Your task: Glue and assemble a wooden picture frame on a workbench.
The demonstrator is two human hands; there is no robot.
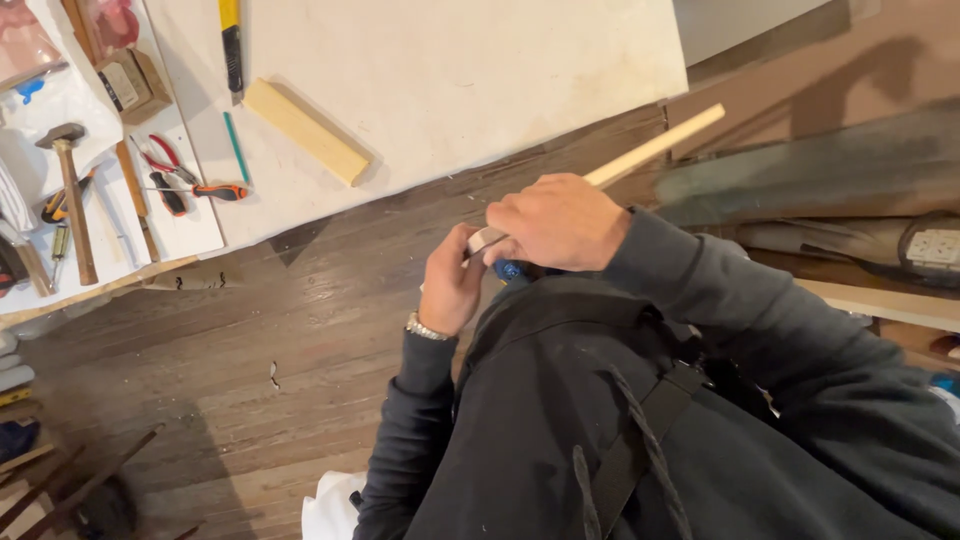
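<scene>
brown cardboard box (pixel 133 84) top left, clear plastic packet (pixel 105 22)

Both arms bend inward; left hand (pixel 450 285) and right hand (pixel 555 222) curl closed, close together.

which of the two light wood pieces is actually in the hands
The long thin wooden stick, gripped by both hands and poking out past the right hand. The thick wood block lies untouched on the white board.

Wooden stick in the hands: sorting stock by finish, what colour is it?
Pale, unpainted wood stick, seen in the head view.
</scene>
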